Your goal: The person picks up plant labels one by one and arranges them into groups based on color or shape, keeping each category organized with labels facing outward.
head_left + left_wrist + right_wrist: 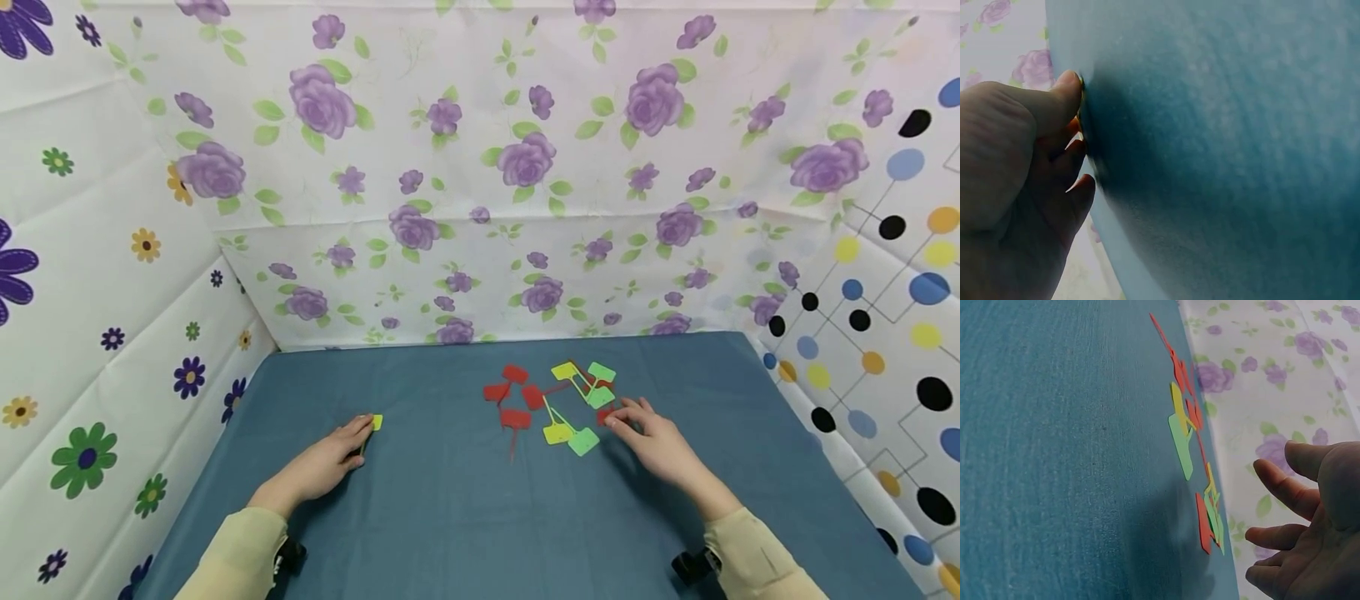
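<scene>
A yellow tag [377, 422], flat with a thin stem, is in my left hand [322, 461] at the table surface on the left. In the left wrist view the thumb and fingertips of that left hand [1029, 150] meet the cloth, with the tag seen edge-on behind them. My right hand [660, 442] hovers over the right side of a loose group of tags, fingers spread and nearest a red tag [604, 416]. The right wrist view shows this right hand [1310, 519] holding nothing. Beside it lie a green tag [583, 442] and a yellow one [557, 433].
More red tags [516, 418] lie to the left in the group. Further green tags [602, 372] and a yellow tag [562, 372] overlap at its back. A blue-grey cloth [450, 517] covers the table; patterned fabric walls [480, 167] enclose its back and sides.
</scene>
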`<state>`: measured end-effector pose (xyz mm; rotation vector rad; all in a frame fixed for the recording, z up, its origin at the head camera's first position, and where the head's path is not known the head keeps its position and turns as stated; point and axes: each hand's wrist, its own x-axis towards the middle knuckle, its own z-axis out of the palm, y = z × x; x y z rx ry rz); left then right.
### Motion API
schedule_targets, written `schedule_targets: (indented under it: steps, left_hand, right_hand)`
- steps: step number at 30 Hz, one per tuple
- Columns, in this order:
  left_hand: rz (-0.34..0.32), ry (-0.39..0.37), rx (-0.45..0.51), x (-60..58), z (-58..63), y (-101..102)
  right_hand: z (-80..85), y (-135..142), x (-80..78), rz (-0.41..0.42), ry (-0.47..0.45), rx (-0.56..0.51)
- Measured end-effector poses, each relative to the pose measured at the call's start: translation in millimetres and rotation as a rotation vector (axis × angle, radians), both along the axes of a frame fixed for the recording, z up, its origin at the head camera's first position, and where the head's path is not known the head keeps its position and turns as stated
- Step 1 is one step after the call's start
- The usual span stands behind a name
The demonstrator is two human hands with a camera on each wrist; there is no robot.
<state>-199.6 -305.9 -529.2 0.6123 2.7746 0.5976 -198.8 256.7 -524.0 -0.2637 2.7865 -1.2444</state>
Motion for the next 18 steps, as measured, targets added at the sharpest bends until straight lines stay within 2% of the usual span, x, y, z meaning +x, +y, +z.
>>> schedule_targets:
  steps: [10, 18]
  left_hand:
    - [-0.019, -0.056, 0.024, -3.6, -1.5, 0.3]
    - [0.000, -0.085, 0.020, -2.3, -0.7, 1.2]
  right_hand:
    - [-7.5, 0.2, -2.2, -0.013, 0.016, 0.003]
    - [-13.3, -4.0, -0.7, 0.002, 0.042, 0.011]
